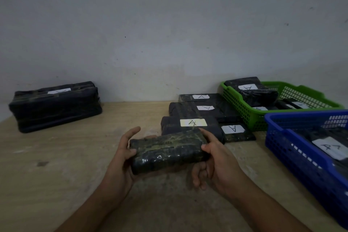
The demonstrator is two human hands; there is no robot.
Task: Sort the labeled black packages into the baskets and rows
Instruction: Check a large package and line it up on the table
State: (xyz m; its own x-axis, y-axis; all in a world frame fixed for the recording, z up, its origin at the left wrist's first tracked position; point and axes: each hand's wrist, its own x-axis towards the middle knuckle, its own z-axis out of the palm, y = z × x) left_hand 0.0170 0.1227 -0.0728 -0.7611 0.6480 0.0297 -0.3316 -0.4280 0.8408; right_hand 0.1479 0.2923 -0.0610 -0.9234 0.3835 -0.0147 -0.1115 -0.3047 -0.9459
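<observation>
Your fingers [132, 131] curl round both ends of a black package [167, 151]: your left hand [122, 158] grips its left end and your right hand [216, 158] its right. You hold it above the wooden table [56, 175], just in front of the row of A-labelled packages [192, 124]. To the right stand a green basket [243, 111] and a blue basket [293, 156], both holding packages.
</observation>
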